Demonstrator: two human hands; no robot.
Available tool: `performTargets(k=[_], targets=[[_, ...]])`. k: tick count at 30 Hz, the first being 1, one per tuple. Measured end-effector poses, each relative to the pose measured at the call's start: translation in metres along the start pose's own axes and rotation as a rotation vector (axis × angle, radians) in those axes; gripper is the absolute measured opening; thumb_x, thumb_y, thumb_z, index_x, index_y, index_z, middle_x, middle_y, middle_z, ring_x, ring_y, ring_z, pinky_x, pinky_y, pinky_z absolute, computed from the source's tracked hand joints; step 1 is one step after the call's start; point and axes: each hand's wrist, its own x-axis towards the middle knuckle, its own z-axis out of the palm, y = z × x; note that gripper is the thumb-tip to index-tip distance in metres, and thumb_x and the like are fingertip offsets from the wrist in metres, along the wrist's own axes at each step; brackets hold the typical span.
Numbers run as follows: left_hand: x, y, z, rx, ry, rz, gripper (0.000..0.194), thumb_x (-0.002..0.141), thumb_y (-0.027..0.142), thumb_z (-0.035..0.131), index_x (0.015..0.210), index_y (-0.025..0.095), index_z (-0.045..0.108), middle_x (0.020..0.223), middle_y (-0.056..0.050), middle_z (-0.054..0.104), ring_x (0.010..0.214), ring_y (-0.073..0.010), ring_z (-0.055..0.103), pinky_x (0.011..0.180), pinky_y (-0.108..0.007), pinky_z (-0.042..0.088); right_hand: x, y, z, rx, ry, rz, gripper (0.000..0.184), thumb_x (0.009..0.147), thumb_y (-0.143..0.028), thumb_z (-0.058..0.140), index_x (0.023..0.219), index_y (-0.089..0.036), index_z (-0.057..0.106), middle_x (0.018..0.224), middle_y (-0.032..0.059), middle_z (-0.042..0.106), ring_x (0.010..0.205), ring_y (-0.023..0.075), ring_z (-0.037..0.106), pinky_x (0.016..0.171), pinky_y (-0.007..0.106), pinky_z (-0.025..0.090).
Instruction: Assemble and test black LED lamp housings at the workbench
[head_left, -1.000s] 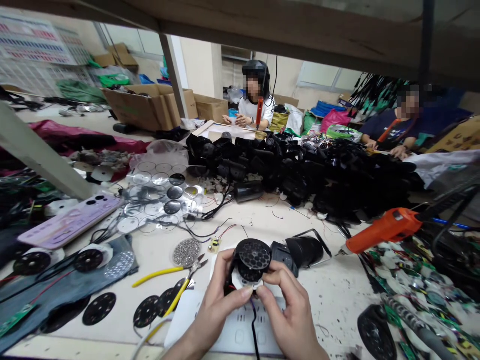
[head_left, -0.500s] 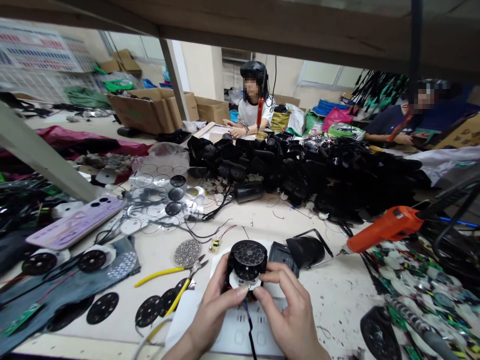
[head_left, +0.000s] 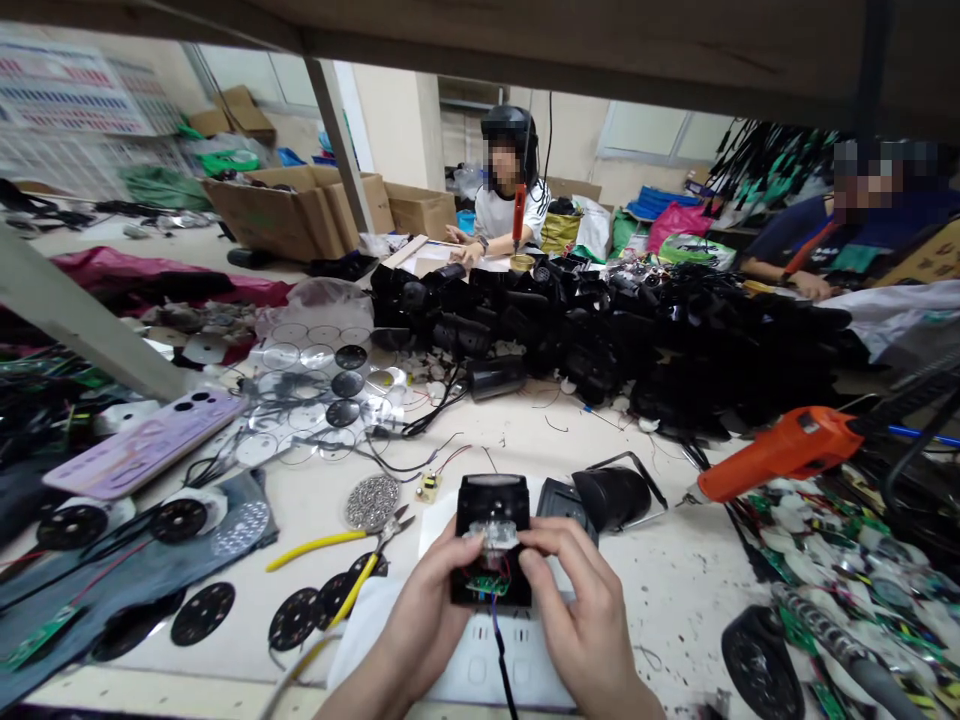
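Observation:
Between my hands is a black lamp housing (head_left: pixel 493 493), tilted so its inside faces me. In it show a whitish clear plastic piece (head_left: pixel 496 536) and a small green circuit board (head_left: pixel 487 583); a dark cable (head_left: pixel 503 660) runs down from it. My left hand (head_left: pixel 427 590) is closed round the housing's left side, its thumb at the plastic piece. At the right edge of that piece, my right hand (head_left: pixel 574 600) pinches with thumb and forefinger. Beneath lies a white power strip (head_left: pixel 480 672). Another black lamp housing (head_left: pixel 613 500) with a bracket stands just behind my right hand.
Yellow-handled cutters (head_left: pixel 379 550) and black perforated discs (head_left: pixel 202 613) lie to the left, near a dish of screws (head_left: pixel 373 501) and a phone (head_left: pixel 146 445). An orange electric screwdriver (head_left: pixel 780 455) lies right, by heaped circuit boards (head_left: pixel 817 540). Black housings (head_left: pixel 585 340) pile up behind; two people sit beyond.
The lamp housing has been tipped between my hands: its round lens face no longer shows, and the inside with the green board now does. Both hands keep hold.

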Motion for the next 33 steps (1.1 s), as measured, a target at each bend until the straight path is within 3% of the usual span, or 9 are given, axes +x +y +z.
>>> performTargets(k=[3,6,10,24,33], targets=[[0.004,0.004,0.008,-0.047,0.13,-0.156,0.016,0.078,0.027,0.067,0.086,0.013,0.066,0.084,-0.008,0.072,0.079,-0.0224,0.067,0.076,-0.036,0.055,0.0,0.006,0.001,-0.011,-0.045,0.058,0.025,0.095,-0.017,0.043,0.104,-0.021,0.066,0.095,0.0076,0.069,0.089,0.018,0.067,0.077,0.028,0.055],[0.005,0.007,0.013,-0.035,0.102,-0.236,0.023,0.085,0.036,0.062,0.087,0.014,0.065,0.082,-0.008,0.071,0.071,-0.0225,0.067,0.07,-0.041,0.057,0.0,0.012,0.001,-0.022,-0.073,0.089,0.027,0.095,-0.019,0.042,0.106,-0.022,0.066,0.096,0.0071,0.069,0.089,0.0176,0.067,0.077,0.027,0.055],[0.004,0.009,0.017,-0.01,0.086,-0.252,0.03,0.088,0.043,0.058,0.091,0.014,0.066,0.081,-0.008,0.071,0.067,-0.0219,0.066,0.06,-0.04,0.059,0.0,0.015,-0.002,-0.036,-0.067,0.109,0.026,0.096,-0.021,0.041,0.104,-0.022,0.067,0.095,0.0061,0.069,0.088,0.0163,0.067,0.076,0.025,0.054],[0.004,0.011,0.021,0.048,0.145,-0.341,0.039,0.081,0.051,0.065,0.084,0.012,0.067,0.067,-0.005,0.066,0.057,-0.02,0.064,0.044,-0.035,0.057,0.006,0.019,-0.003,-0.082,-0.011,0.13,0.021,0.094,-0.02,0.045,0.096,-0.02,0.066,0.089,0.0045,0.068,0.084,0.0159,0.065,0.075,0.025,0.05],[0.009,0.013,0.019,0.039,0.182,-0.412,0.046,0.084,0.057,0.055,0.085,0.012,0.065,0.07,-0.007,0.067,0.058,-0.0216,0.065,0.042,-0.033,0.056,0.02,0.022,0.006,-0.055,-0.112,0.125,0.014,0.089,-0.017,0.053,0.091,-0.02,0.067,0.081,0.002,0.066,0.077,0.0162,0.061,0.066,0.026,0.046]])
